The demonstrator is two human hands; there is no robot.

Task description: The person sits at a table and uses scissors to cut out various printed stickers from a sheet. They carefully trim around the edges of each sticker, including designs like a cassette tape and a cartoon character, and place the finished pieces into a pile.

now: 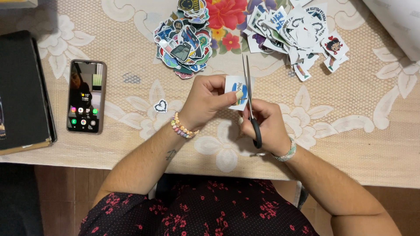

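My left hand (205, 99) pinches a small white sticker with a blue picture (236, 91) between thumb and fingers, just above the near edge of the table (350, 144). My right hand (264, 126) is closed through the black handles of the scissors (250, 98), whose blades point toward the far edge and lie against the sticker's right side. A little heart sticker (161, 105) lies left of my left wrist. Farther out, a heap of cut stickers (183, 41) and a heap of white-bordered ones (295, 28) sit near the far edge. A phone (86, 96) and a dark book (22, 91) lie toward the left edge.
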